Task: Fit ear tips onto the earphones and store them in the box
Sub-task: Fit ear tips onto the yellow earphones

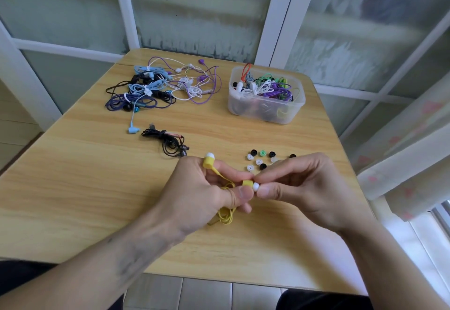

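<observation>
My left hand (194,195) grips a yellow earphone set; its coiled cable (226,214) hangs under the palm. One yellow earbud (209,161) with a white tip sticks up above my fingers. My thumb and forefinger pinch the second yellow earbud (247,184). My right hand (299,188) pinches a white ear tip (255,186) at that earbud's end. Several loose ear tips (261,160), black, white and green, lie on the table just beyond my hands. A clear plastic box (265,107) at the back right holds several earphones.
A tangle of blue, purple, white and black earphones (163,85) lies at the back left of the wooden table (97,188). A bundled black earphone (170,142) sits nearer, left of centre. Windows surround the table; a curtain (409,163) hangs to the right.
</observation>
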Available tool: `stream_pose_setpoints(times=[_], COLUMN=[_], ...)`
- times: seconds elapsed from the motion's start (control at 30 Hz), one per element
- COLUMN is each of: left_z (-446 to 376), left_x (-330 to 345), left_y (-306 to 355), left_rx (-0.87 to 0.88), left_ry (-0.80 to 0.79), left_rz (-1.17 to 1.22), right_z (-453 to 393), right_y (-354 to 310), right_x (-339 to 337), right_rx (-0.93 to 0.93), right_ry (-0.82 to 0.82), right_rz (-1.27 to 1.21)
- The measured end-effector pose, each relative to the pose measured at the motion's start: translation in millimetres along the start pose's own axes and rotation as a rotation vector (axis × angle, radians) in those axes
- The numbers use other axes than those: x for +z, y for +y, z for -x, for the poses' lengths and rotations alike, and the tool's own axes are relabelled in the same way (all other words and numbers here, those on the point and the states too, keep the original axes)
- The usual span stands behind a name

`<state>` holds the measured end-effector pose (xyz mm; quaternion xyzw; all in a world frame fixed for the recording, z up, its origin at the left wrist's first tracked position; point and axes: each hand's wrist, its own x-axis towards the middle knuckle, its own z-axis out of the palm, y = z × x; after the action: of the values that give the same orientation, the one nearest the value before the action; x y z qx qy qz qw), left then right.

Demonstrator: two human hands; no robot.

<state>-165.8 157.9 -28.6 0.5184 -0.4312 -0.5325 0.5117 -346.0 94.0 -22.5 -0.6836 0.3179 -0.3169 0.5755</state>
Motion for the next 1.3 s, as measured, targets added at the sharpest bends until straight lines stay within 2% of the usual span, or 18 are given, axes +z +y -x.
stream_pose_setpoints(times=[0.13,0.33,0.4,0.53,0.6,0.73,0.83,0.97,1.03,1.17,1.23,1.3], left_z=[-0.5,-5.4,-6.5,-5.9,-5.3,-5.0,-4.2,-2.6,-3.6,-5.0,-5.2,-4.4], left_x=[-0.8,-1.4,-3.1,-8.8,-10.7,-11.1,-12.4,-12.2,-10.0,-5.7,-4.6,-3.0], left_y=[3.0,2.1,2.6,4.8,5.5,6.8,6.4,2.3,0.8,-1.4,-3.5,-3.2], left_rx=[-0.042,-0.024,0.043,0.202,0.254,0.343,0.375,0.365,0.358,0.316,0.324,0.337], left_ry=[-0.029,-0.034,-0.029,-0.026,-0.034,-0.066,-0.089,-0.052,0.000,0.079,0.122,0.145], left_rz=[-0.005,-0.038,-0.061,-0.187,-0.238,-0.305,-0.313,-0.251,-0.234,-0.223,-0.304,-0.359], right_z=[-0.6,-1.8,-1.7,1.3,2.2,1.3,2.3,3.3,1.8,0.9,2.5,3.9], right_y=[5.3,9.9,12.3,17.4,19.0,21.1,21.0,16.3,13.3,11.8,11.7,9.9], right_x=[-0.1,4.0,10.5,24.3,28.6,34.0,37.0,31.4,28.5,30.4,32.8,35.1], right_rx=[-0.067,-0.047,0.031,0.340,0.435,0.532,0.558,0.438,0.306,-0.025,-0.079,-0.072], right_ry=[-0.026,-0.019,-0.001,0.035,0.017,-0.061,-0.010,0.023,0.059,0.292,0.342,0.356], right_rz=[0.075,-0.037,-0.219,-0.700,-0.847,-1.097,-1.238,-0.990,-0.729,-0.131,0.002,0.030])
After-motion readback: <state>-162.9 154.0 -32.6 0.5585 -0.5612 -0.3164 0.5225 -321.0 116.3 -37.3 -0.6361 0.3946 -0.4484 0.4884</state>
